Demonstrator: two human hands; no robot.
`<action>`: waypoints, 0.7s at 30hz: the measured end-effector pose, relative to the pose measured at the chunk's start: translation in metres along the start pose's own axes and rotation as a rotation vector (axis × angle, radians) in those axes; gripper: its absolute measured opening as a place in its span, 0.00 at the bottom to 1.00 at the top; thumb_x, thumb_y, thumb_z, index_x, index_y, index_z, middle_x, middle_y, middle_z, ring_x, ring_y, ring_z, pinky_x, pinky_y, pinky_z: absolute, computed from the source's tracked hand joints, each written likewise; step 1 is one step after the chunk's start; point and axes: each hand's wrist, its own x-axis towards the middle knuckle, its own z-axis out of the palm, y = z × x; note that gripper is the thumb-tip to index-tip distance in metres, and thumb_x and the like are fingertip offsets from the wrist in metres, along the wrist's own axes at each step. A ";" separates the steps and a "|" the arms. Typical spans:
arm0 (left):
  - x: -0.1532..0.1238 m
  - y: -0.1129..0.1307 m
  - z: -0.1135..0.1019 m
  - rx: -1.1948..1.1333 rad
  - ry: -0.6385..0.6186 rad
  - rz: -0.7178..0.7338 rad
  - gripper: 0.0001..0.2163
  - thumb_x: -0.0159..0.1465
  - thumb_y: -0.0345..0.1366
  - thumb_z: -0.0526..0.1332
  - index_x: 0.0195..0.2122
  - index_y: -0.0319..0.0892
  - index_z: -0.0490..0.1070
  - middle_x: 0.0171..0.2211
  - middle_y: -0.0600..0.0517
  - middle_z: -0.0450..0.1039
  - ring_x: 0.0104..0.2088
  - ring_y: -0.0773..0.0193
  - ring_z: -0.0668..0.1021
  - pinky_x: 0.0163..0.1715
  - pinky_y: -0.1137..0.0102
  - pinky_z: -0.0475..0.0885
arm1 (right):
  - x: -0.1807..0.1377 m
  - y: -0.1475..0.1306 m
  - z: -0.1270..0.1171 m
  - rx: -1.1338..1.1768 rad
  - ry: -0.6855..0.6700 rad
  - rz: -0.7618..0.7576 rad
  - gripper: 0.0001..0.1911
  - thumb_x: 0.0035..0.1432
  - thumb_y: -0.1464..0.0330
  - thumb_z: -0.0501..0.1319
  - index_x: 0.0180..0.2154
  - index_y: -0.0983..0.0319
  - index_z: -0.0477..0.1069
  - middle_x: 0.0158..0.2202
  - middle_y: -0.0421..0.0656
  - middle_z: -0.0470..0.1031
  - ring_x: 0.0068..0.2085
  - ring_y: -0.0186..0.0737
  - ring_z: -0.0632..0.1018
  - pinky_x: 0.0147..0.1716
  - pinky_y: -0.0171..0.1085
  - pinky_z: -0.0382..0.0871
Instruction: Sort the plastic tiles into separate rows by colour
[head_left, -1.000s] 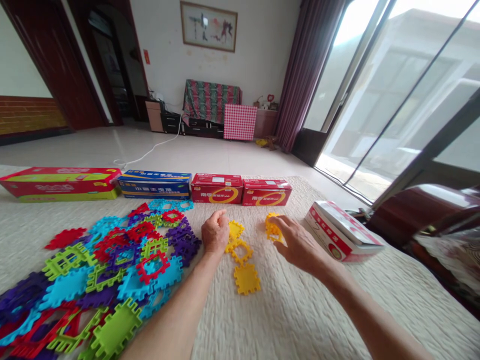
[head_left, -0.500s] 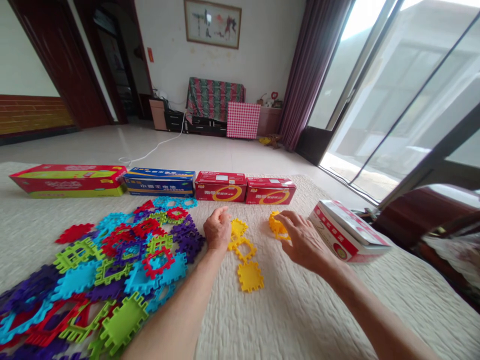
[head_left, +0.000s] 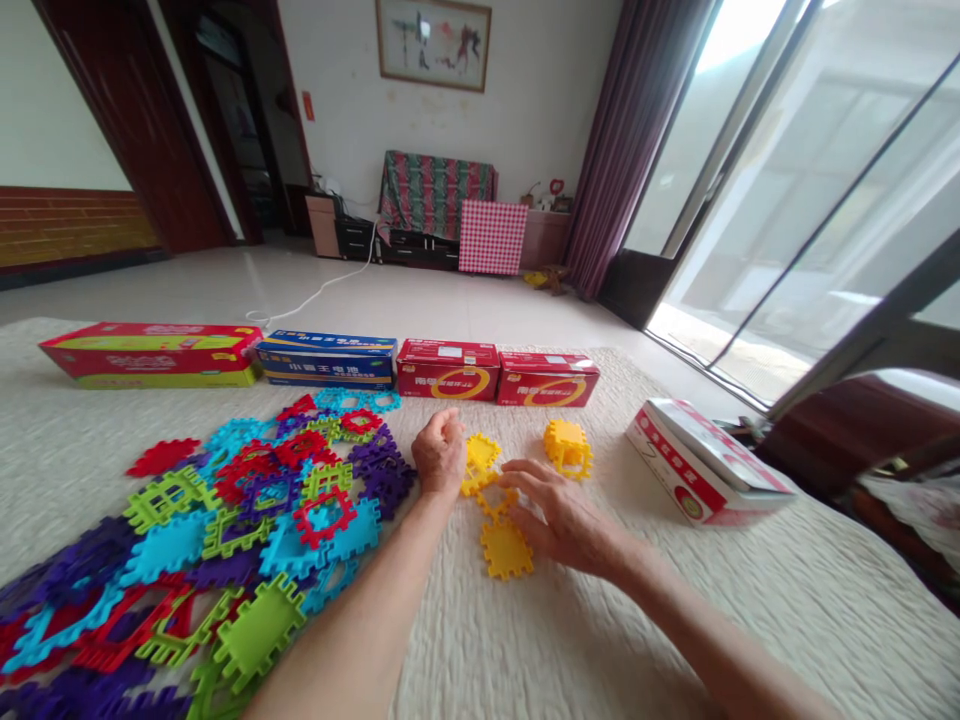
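Note:
My left hand (head_left: 440,453) rests on the cloth with its fingers curled closed, and no piece shows in it. Right beside it lie flat yellow interlocking pieces (head_left: 481,455) with notched edges. My right hand (head_left: 559,515) is open, its fingers stretched over a yellow frame piece (head_left: 495,499), partly hidden by the fingertips; whether they touch it I cannot tell. Nearer to me lies a solid yellow square piece (head_left: 507,550). Beyond my right hand stands a small yellow cube-like build (head_left: 568,447) of joined pieces.
A pile of blue, red, green and purple interlocking pieces (head_left: 281,535) spreads over the left. Along the back stand a long red-and-green box (head_left: 154,357), a blue box (head_left: 327,360) and two red boxes (head_left: 448,371). A white-and-red carton (head_left: 709,465) stands at right.
My right hand has let go of or moved off the yellow cube-like build and come left and nearer to the flat yellow pieces. My left hand stays closed in place.

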 end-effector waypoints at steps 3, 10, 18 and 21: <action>0.000 0.002 -0.001 0.024 -0.007 0.002 0.15 0.58 0.32 0.52 0.42 0.41 0.76 0.32 0.51 0.80 0.37 0.62 0.79 0.42 0.70 0.71 | 0.006 -0.008 0.005 0.004 0.056 0.120 0.13 0.62 0.65 0.54 0.47 0.61 0.67 0.46 0.49 0.72 0.46 0.43 0.74 0.46 0.44 0.68; 0.000 0.003 -0.001 0.051 -0.009 0.029 0.16 0.58 0.32 0.52 0.42 0.41 0.76 0.32 0.50 0.80 0.37 0.61 0.79 0.41 0.70 0.70 | 0.019 -0.022 0.025 -0.103 0.140 0.310 0.30 0.53 0.59 0.61 0.54 0.63 0.58 0.42 0.50 0.68 0.43 0.46 0.72 0.42 0.44 0.66; 0.000 -0.001 0.001 0.048 -0.007 0.032 0.15 0.58 0.32 0.52 0.42 0.41 0.76 0.33 0.50 0.80 0.38 0.62 0.79 0.42 0.70 0.70 | 0.022 -0.016 0.037 -0.149 0.141 0.369 0.26 0.48 0.65 0.61 0.50 0.62 0.63 0.39 0.47 0.68 0.40 0.44 0.70 0.41 0.42 0.64; 0.000 -0.001 0.001 0.041 -0.007 0.031 0.15 0.57 0.32 0.52 0.41 0.41 0.76 0.33 0.49 0.80 0.37 0.61 0.79 0.41 0.70 0.70 | 0.021 -0.010 0.025 -0.032 0.117 0.388 0.26 0.48 0.68 0.61 0.51 0.63 0.63 0.40 0.47 0.68 0.40 0.42 0.71 0.41 0.40 0.66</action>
